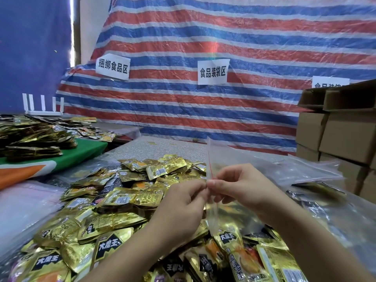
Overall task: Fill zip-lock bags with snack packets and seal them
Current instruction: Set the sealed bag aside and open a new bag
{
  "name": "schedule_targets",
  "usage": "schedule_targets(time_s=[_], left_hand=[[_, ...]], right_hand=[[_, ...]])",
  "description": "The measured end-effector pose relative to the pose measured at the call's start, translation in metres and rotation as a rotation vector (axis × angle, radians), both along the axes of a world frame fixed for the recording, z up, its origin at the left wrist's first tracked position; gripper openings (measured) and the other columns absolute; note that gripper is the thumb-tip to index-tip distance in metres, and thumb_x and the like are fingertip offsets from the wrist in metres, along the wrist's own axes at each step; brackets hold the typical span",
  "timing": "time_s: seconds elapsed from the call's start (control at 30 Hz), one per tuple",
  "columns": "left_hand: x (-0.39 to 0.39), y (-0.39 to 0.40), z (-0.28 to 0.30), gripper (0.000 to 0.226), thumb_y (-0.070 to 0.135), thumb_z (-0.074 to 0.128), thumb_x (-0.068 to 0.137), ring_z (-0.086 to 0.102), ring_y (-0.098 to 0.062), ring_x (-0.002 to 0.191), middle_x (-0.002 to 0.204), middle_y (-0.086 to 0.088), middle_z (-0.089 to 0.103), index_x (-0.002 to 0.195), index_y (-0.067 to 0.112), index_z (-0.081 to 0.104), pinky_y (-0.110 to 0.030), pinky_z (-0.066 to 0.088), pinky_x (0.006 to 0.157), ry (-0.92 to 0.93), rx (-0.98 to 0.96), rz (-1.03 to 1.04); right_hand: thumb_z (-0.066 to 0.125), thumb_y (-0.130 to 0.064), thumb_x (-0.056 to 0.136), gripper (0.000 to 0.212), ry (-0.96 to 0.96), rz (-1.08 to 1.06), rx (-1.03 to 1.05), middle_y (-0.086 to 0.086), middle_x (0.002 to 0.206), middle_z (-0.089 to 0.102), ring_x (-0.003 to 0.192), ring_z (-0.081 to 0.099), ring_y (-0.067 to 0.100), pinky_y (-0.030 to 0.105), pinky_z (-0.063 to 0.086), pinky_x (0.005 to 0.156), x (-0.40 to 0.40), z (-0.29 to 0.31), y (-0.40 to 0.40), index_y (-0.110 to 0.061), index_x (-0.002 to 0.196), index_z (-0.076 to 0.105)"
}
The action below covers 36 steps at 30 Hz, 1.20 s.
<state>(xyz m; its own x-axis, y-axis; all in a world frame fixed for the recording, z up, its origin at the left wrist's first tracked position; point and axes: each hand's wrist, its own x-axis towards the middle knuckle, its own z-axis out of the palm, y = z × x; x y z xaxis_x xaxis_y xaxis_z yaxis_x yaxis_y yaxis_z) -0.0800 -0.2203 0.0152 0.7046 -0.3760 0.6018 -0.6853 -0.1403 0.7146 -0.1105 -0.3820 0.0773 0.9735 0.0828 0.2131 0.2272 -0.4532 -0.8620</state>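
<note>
My hands: left hand (pixel 183 202) and right hand (pixel 242 186) both pinch the clear zip-lock bag (pixel 211 159), held upright.
Worktop (pixel 173 145): gold snack packets (pixel 114 200) piled toward its near edge; far edge bare.

Paper sign (pixel 113 66): 捆绑食品区. Second sign (pixel 213 71): 食品装袋区. Gold snack packets (pixel 107 246): 大魔王.

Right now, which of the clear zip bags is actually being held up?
The zip-lock bag with the red seal line, pinched between the left hand and right hand above the packets. The other clear bags lie flat at right.
</note>
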Motion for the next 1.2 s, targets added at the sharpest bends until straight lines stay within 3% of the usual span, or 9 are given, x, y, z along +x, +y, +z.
schedule_targets(time_s=[0.2, 0.33, 0.47, 0.53, 0.63, 0.73, 0.83, 0.97, 1.2], left_hand=[[0.013, 0.014, 0.011, 0.031, 0.023, 0.050, 0.101, 0.051, -0.005, 0.039, 0.058, -0.003, 0.064, 0.076, 0.008, 0.062, -0.018, 0.038, 0.037, 0.254, -0.191, 0.242], [0.015, 0.014, 0.011, 0.027, 0.027, 0.052, 0.098, 0.062, -0.022, 0.051, 0.066, -0.002, 0.068, 0.075, 0.015, 0.060, -0.025, 0.041, 0.040, 0.206, -0.197, 0.339], [0.008, 0.011, 0.006, 0.019, 0.038, 0.057, 0.095, 0.059, -0.010, 0.056, 0.075, 0.009, 0.059, 0.112, 0.035, 0.049, -0.035, 0.053, 0.054, -0.082, -0.064, 0.373], [0.000, 0.012, 0.009, 0.030, 0.037, 0.053, 0.098, 0.051, -0.004, 0.051, 0.070, 0.015, 0.052, 0.127, 0.031, 0.047, -0.025, 0.047, 0.047, -0.372, 0.039, 0.379], [-0.016, 0.010, 0.016, 0.033, 0.047, 0.043, 0.100, 0.034, 0.005, 0.046, 0.061, 0.025, 0.028, 0.123, 0.027, 0.055, -0.009, 0.029, 0.041, -0.607, 0.223, 0.324], [-0.022, 0.007, 0.015, 0.053, 0.068, 0.034, 0.095, 0.028, 0.003, 0.046, 0.055, 0.022, 0.019, 0.124, 0.031, 0.058, -0.017, 0.031, 0.042, -0.625, 0.345, 0.305], [-0.022, 0.008, 0.012, 0.060, 0.080, 0.027, 0.087, 0.044, -0.002, 0.051, 0.051, 0.016, 0.033, 0.112, 0.036, 0.059, -0.026, 0.049, 0.056, -0.522, 0.478, 0.318], [-0.024, 0.003, 0.009, 0.038, 0.055, 0.031, 0.093, 0.052, -0.014, 0.061, 0.063, 0.006, 0.050, 0.084, 0.024, 0.050, -0.035, 0.049, 0.063, -0.513, 0.530, 0.310], [-0.003, 0.011, 0.010, 0.021, 0.013, 0.044, 0.099, 0.044, -0.004, 0.057, 0.073, 0.014, 0.043, 0.085, 0.029, 0.041, -0.023, 0.031, 0.047, -0.372, 0.318, 0.532]], right_hand=[[0.066, -0.019, 0.087, 0.019, -0.264, -0.510, -0.213, 0.006, 0.061, 0.065, 0.062, 0.067, 0.021, 0.030, 0.047, 0.052, 0.006, 0.003, -0.019, -0.010, 0.072, 0.062], [0.061, -0.020, 0.082, 0.020, -0.312, -0.542, -0.290, 0.018, 0.072, 0.066, 0.069, 0.067, 0.033, 0.034, 0.045, 0.055, 0.003, 0.007, -0.023, -0.007, 0.069, 0.055], [0.058, -0.023, 0.084, 0.023, -0.271, -0.503, -0.306, 0.018, 0.071, 0.067, 0.064, 0.069, 0.026, 0.049, 0.057, 0.064, 0.003, 0.004, -0.015, -0.005, 0.070, 0.055], [0.057, -0.021, 0.086, 0.025, -0.268, -0.482, -0.246, 0.018, 0.067, 0.066, 0.052, 0.068, 0.015, 0.052, 0.058, 0.067, 0.005, 0.002, -0.014, 0.001, 0.073, 0.056], [0.056, -0.018, 0.089, 0.028, -0.236, -0.438, -0.150, 0.012, 0.055, 0.063, 0.046, 0.065, 0.010, 0.047, 0.058, 0.062, 0.008, 0.000, -0.015, 0.004, 0.073, 0.058], [0.056, -0.018, 0.090, 0.031, -0.225, -0.401, -0.095, 0.000, 0.047, 0.058, 0.044, 0.061, 0.009, 0.033, 0.053, 0.052, 0.010, -0.001, -0.013, 0.003, 0.067, 0.059], [0.056, -0.019, 0.089, 0.035, -0.216, -0.372, -0.075, 0.002, 0.051, 0.063, 0.048, 0.064, 0.013, 0.034, 0.057, 0.054, 0.010, -0.001, -0.010, -0.004, 0.059, 0.064], [0.053, -0.018, 0.087, 0.033, -0.204, -0.353, -0.037, 0.013, 0.058, 0.068, 0.053, 0.066, 0.019, 0.049, 0.060, 0.066, 0.011, -0.003, -0.011, 0.001, 0.062, 0.064], [0.033, -0.038, 0.106, 0.072, -0.179, -0.259, 0.134, 0.014, 0.061, 0.069, 0.054, 0.067, 0.025, 0.027, 0.053, 0.048, 0.010, 0.007, -0.021, -0.018, 0.045, 0.065]])
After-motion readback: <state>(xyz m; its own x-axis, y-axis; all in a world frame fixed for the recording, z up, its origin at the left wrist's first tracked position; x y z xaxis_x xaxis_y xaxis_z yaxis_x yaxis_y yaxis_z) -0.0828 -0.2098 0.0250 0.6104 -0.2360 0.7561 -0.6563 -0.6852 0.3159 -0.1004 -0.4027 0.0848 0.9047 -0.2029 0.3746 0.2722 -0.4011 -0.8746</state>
